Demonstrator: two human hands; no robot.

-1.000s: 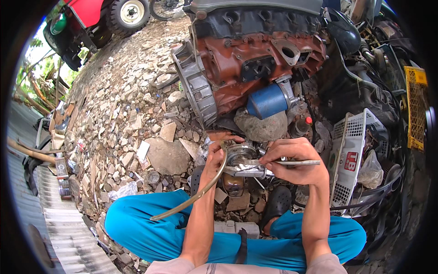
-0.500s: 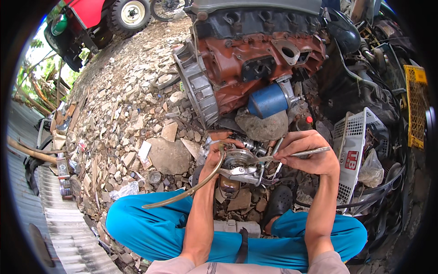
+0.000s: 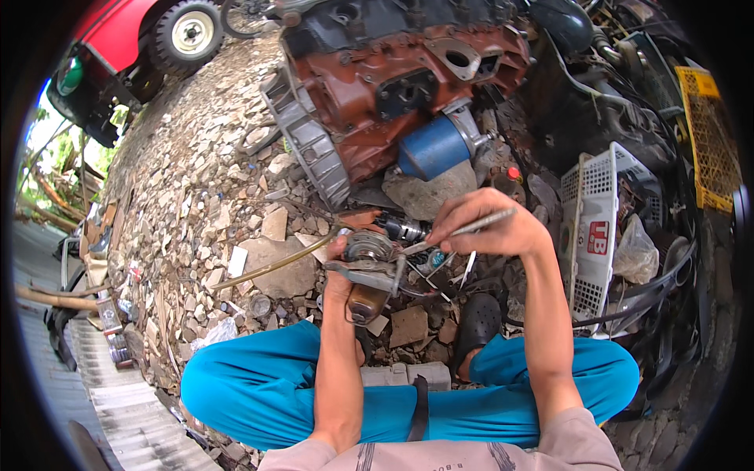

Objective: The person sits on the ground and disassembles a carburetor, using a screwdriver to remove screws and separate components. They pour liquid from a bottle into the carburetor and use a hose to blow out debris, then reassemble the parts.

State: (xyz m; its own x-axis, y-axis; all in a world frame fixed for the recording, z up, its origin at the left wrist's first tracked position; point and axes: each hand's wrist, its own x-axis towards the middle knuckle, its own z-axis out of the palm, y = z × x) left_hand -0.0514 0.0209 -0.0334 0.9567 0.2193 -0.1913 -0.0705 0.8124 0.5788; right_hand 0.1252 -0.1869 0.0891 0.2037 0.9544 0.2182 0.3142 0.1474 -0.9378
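Note:
My left hand (image 3: 338, 275) is closed around a metal fuel pump (image 3: 371, 250) with an amber bowl (image 3: 366, 302) hanging beneath it, held above the ground between my knees. From the pump's left side a yellowish-brown hose (image 3: 275, 268) sticks out to the left. Between the thumb and fingers of my right hand (image 3: 499, 224) is a slender grey tool (image 3: 420, 246), gripped like a pen. Its tip reaches the pump's right edge; whether it touches, and the tip's exact shape, I cannot tell. Part of my left fingers is hidden behind the pump.
Ahead stands a rust-red engine block (image 3: 345, 102) with a blue filter (image 3: 434, 147), next to a large stone (image 3: 428, 192). To the right are a white plastic basket (image 3: 585, 235) and a yellow crate (image 3: 707, 133). Rubble (image 3: 188, 212) covers the ground at left.
The pump has tilted and shifted left in my left hand, and its hose has swung upward. My right hand and the tool have moved left and farther away. The view has shifted.

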